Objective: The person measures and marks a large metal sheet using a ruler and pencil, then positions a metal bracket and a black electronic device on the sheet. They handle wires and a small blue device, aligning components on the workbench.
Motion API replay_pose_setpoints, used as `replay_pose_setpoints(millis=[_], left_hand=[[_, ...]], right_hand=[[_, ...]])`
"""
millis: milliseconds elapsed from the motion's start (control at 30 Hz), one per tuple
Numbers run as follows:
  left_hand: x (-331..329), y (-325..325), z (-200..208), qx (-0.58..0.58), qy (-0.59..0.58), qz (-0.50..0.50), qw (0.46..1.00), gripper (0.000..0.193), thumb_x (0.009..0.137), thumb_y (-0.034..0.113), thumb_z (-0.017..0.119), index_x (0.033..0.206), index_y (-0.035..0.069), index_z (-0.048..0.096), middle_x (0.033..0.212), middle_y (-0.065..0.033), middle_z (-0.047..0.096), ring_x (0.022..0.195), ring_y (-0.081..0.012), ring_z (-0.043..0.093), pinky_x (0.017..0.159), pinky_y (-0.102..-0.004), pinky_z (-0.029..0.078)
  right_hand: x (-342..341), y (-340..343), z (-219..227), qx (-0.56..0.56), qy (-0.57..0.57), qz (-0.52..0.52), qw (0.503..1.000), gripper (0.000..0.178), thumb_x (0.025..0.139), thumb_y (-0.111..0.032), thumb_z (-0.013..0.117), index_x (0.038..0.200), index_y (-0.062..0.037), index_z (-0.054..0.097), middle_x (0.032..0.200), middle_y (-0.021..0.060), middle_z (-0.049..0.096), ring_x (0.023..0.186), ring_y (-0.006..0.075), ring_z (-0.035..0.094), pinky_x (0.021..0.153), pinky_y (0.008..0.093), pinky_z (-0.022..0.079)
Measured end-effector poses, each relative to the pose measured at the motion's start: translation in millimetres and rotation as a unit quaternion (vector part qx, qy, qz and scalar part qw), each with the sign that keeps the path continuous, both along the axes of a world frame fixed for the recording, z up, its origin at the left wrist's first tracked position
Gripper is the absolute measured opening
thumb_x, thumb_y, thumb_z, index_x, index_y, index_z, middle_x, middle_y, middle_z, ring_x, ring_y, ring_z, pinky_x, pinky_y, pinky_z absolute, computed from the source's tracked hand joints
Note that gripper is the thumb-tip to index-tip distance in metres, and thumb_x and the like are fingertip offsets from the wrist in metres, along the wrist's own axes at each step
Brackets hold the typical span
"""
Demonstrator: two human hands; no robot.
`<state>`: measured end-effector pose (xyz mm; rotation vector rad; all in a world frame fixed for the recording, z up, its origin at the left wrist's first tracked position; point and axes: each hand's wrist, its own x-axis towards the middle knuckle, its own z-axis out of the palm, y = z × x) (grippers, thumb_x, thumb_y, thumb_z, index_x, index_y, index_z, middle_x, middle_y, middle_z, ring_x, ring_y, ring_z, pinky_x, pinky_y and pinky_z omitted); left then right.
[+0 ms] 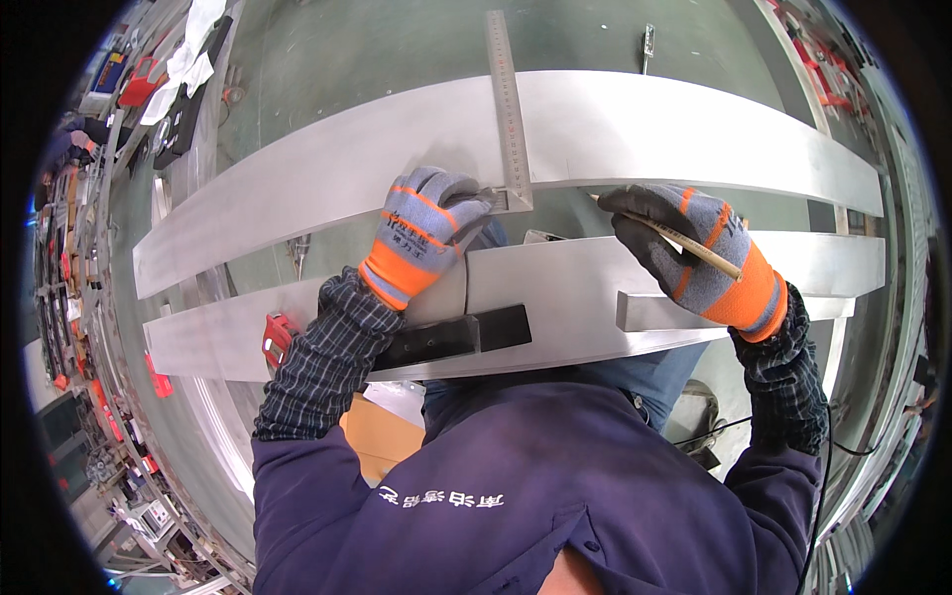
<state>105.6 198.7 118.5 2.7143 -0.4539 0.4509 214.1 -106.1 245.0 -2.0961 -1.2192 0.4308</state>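
My left hand (421,233), in a grey and orange work glove, is closed with its fingertips on the short base of a metal try square (508,109). The graduated blade lies across the far silver metal bar (654,124) and reaches past its far edge. My right hand (694,253), gloved alike, grips a pencil (709,258). The pencil's point is near the bar's near edge, to the right of the square; contact cannot be made out. A second silver bar (575,288) lies nearer me, under both wrists.
On the nearer bar are a black flat piece (446,337), a red tape measure (280,337) and a short metal block (659,312). A pen-like tool (648,45) lies beyond the far bar. Shelves with tools (74,258) line the left. A black cable (825,476) hangs at right.
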Motion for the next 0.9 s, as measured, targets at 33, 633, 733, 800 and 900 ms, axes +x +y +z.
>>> replay_pose_setpoints(millis=[33,633,733,800,900], left_hand=[[0,-1,0,0.007,-0.002,-0.001,1.0,0.024,0.076,0.019,0.083,0.099,0.014,0.079,0.111,-0.0063,0.072,0.104,-0.0312,0.064,0.089,-0.0454,0.049],[6,0,5,0.041,-0.024,-0.052,0.998,0.03,0.074,0.014,0.08,0.104,0.017,0.078,0.124,-0.0053,0.072,0.109,-0.0338,0.063,0.088,-0.0456,0.052],[7,0,3,0.035,-0.03,-0.056,0.997,0.029,0.074,0.014,0.08,0.104,0.017,0.079,0.123,-0.0049,0.072,0.107,-0.0334,0.063,0.086,-0.0457,0.052],[9,1,2,0.032,-0.031,-0.059,0.997,0.029,0.074,0.014,0.079,0.103,0.017,0.079,0.122,-0.0046,0.072,0.106,-0.0331,0.063,0.086,-0.0459,0.052],[10,1,2,0.025,-0.03,-0.063,0.997,0.028,0.075,0.015,0.079,0.103,0.017,0.079,0.122,-0.0042,0.072,0.105,-0.0328,0.063,0.085,-0.0459,0.052]], right_hand=[[0,-1,1,-0.006,0.013,-0.008,1.0,0.025,0.094,-0.006,0.066,0.118,-0.0023,0.07,0.104,0.0143,0.074,0.085,0.0324,0.07,0.078,0.04,0.057],[22,14,-19,0.078,0.088,-0.054,0.992,0.027,0.099,-0.006,0.062,0.125,-0.001,0.069,0.105,0.0177,0.075,0.092,0.0293,0.075,0.082,0.0368,0.059],[25,20,-23,0.075,0.081,-0.084,0.99,0.028,0.101,-0.007,0.061,0.127,-0.0016,0.069,0.106,0.0175,0.076,0.094,0.0277,0.075,0.083,0.036,0.059],[28,23,-27,0.09,0.085,-0.091,0.988,0.028,0.102,-0.01,0.061,0.128,-0.0026,0.069,0.106,0.0174,0.076,0.093,0.0281,0.074,0.084,0.0368,0.058],[32,29,-31,0.103,0.067,-0.084,0.989,0.029,0.104,-0.013,0.06,0.129,-0.003,0.068,0.107,0.0174,0.076,0.092,0.028,0.074,0.084,0.0373,0.058]])
